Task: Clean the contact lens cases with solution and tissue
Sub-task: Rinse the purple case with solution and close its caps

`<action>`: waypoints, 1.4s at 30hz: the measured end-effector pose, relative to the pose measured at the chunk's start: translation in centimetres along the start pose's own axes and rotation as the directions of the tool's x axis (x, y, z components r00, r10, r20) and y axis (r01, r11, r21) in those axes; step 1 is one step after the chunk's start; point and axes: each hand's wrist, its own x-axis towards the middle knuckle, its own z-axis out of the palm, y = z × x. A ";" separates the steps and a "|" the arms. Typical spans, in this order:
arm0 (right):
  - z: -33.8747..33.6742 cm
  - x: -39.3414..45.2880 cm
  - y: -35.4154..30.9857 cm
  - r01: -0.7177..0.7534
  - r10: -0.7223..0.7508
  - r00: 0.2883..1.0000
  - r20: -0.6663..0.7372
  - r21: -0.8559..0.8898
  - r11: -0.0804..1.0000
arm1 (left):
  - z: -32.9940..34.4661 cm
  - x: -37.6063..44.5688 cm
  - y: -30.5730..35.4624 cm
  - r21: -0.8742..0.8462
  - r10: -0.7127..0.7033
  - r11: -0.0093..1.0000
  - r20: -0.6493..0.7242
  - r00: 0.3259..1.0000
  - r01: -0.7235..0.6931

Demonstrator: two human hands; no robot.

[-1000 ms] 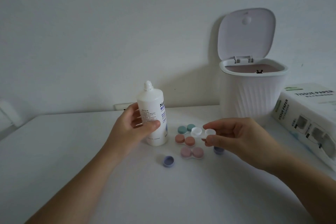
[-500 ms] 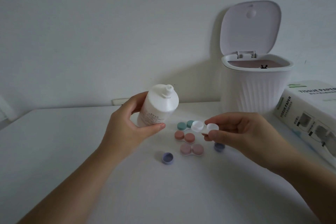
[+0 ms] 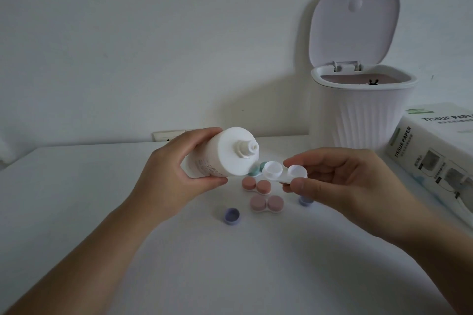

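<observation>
My left hand grips a white solution bottle, tipped on its side with the open nozzle pointing right. My right hand pinches a white uncapped lens case by its right end, both wells facing up. The nozzle sits just above and left of the case's left well. On the table below lie two pink capped cases, a teal case partly hidden by the bottle, and two loose purple caps.
A white ribbed bin with its lid up stands at the back right. A tissue paper pack lies at the right edge. A wall socket sits behind the white table.
My left hand lifted the bottle off the table and tipped it from upright to lying sideways, nozzle toward the white case. My right hand kept holding the case in about the same place.
</observation>
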 end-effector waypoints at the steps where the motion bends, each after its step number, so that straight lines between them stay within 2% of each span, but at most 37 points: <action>1: 0.0 0.0 0.0 0.008 -0.008 1.000 -0.005 0.000 1.000 | 0.0 0.0 0.0 0.005 0.003 1.000 0.002 1.000 -0.003; 8: 0.0 -0.2 -0.3 0.065 -0.066 0.998 -0.007 -0.094 0.993 | 0.2 0.1 -0.1 0.110 0.091 0.990 -0.004 0.996 -0.090; 14: 0.0 -0.1 0.4 -0.005 0.005 1.000 -0.001 -0.216 0.976 | 0.3 0.4 -0.5 0.180 0.166 0.970 0.000 0.986 -0.163; 20: 0.1 0.1 0.9 -0.076 0.078 0.997 0.002 -0.154 0.985 | 0.2 0.6 -0.7 0.231 0.214 0.950 0.005 0.977 -0.210; 42: 0.3 0.1 0.5 -0.089 0.092 0.994 0.059 -0.052 0.995 | 0.2 0.9 0.3 0.334 0.287 0.906 -0.032 0.957 -0.260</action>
